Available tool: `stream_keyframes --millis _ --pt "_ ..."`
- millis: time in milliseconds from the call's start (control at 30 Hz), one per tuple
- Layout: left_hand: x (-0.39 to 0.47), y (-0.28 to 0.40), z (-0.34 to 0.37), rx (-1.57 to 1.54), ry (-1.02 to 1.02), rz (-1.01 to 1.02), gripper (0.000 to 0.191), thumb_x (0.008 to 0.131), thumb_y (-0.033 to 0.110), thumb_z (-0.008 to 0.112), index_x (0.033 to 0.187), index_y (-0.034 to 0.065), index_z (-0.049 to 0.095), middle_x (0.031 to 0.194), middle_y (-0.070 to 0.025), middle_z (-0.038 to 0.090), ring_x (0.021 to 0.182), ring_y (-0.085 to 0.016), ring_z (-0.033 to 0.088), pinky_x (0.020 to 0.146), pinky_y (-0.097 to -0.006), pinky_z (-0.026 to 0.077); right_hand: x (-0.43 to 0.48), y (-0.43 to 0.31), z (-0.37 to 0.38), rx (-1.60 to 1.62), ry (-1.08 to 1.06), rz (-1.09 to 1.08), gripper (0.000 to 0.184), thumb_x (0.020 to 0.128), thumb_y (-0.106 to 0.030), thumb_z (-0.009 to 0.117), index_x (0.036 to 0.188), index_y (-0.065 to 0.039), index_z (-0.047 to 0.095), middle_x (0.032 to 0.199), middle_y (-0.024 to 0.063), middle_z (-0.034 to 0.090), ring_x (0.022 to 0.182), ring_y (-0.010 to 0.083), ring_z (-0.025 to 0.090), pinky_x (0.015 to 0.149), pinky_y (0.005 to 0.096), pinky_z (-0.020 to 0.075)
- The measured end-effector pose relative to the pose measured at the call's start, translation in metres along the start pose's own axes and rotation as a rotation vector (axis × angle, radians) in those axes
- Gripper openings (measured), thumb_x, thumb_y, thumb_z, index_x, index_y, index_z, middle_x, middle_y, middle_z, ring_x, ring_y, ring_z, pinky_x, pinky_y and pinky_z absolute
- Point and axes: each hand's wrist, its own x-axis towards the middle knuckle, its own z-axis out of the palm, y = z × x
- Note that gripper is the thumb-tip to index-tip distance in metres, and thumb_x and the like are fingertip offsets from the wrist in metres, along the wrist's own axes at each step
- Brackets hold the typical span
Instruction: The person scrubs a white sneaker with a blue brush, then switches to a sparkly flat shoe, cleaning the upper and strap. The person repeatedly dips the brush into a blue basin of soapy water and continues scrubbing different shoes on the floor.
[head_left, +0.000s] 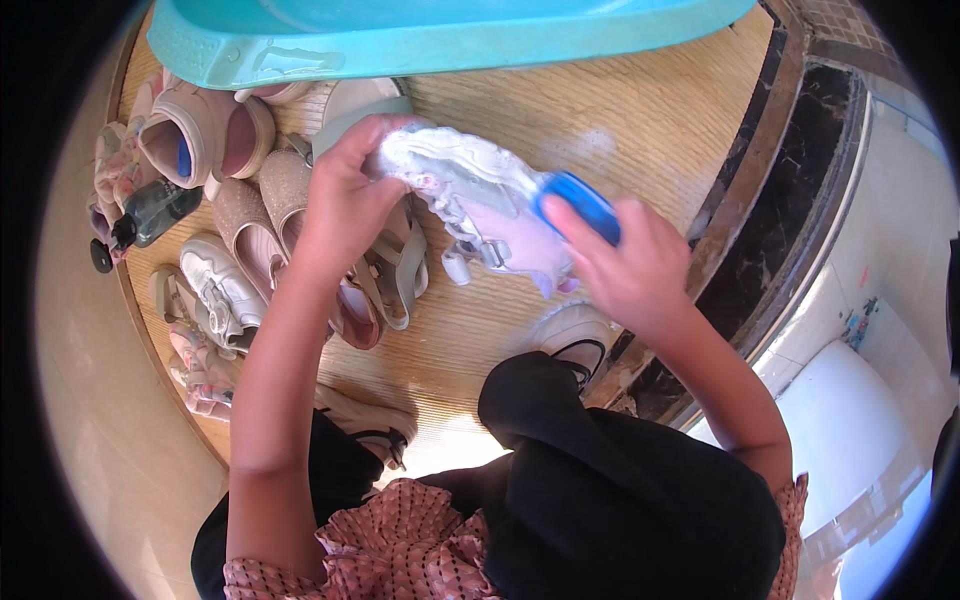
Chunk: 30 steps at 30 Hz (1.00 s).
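Observation:
A small pink and white shoe (480, 202) is held on its side above the wood-look floor, its pale sole edge coated in suds. My left hand (360, 195) grips one end of it, fingers behind and thumb in front. In my right hand (630, 259) is a blue-backed brush (581, 206), pressed against the sole edge near the other end. The bristles are hidden from this angle, and the right hand looks slightly blurred.
A turquoise plastic basin (450, 56), wet on its rim, stands ahead. At left lie several shoes, including glittery flats (251, 202), a silver sneaker (217, 285) and a beige shoe (202, 135), beside a dark pump bottle (161, 210). A dark stone border (780, 195) runs along the right.

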Motion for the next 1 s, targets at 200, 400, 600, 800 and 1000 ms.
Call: stream_keyframes --millis 200,400,600,800,1000 --pt "-0.003 0.005 -0.002 -0.032 -0.024 -0.018 0.042 0.079 -0.013 0.062 0.118 0.001 0.062 0.107 -0.0029 0.066 0.1 -0.011 0.061 0.09 -0.0258 0.048 -0.024 0.005 -0.012 -0.051 -0.061 0.031 0.052 0.069 -0.016 0.076 0.118 -0.032 0.07 0.072 0.0002 0.041 0.059 0.0189 0.05 0.046 0.0315 0.0407" --pt "-0.003 0.003 0.001 -0.01 -0.034 0.035 0.043 0.079 -0.012 0.063 0.12 0.0021 0.061 0.108 -0.002 0.064 0.1 -0.011 0.06 0.089 -0.0243 0.047 0.026 -0.013 0.026 -0.015 0.072 -0.086 0.059 0.073 -0.02 0.072 0.129 -0.033 0.063 0.079 0.0019 0.044 0.065 0.0185 0.052 0.052 0.0299 0.044" --pt "0.001 0.001 -0.004 0.012 0.009 0.044 0.043 0.074 -0.011 0.065 0.116 0.0007 0.064 0.104 -0.0064 0.067 0.096 -0.013 0.062 0.087 -0.0264 0.05 0.043 -0.009 0.028 0.019 0.094 -0.146 0.053 0.072 -0.017 0.076 0.123 -0.027 0.068 0.078 0.0043 0.044 0.059 0.0201 0.049 0.049 0.0307 0.0414" --pt "0.002 -0.006 0.001 -0.022 0.031 0.044 0.047 0.074 -0.013 0.062 0.118 0.0005 0.063 0.105 -0.0068 0.067 0.095 -0.014 0.062 0.088 -0.0268 0.05 -0.038 0.01 -0.025 -0.005 -0.172 0.039 0.048 0.073 -0.013 0.075 0.121 -0.022 0.07 0.079 0.0072 0.047 0.06 0.0227 0.051 0.05 0.033 0.0416" --pt "0.01 0.002 0.0 0.027 -0.001 0.028 0.047 0.075 -0.013 0.059 0.12 0.0003 0.061 0.108 -0.0066 0.066 0.099 -0.014 0.061 0.089 -0.0272 0.049 0.024 -0.015 0.012 0.113 0.028 0.069 0.049 0.072 -0.02 0.076 0.119 -0.027 0.07 0.074 0.0026 0.042 0.061 0.0206 0.05 0.049 0.0336 0.0418"
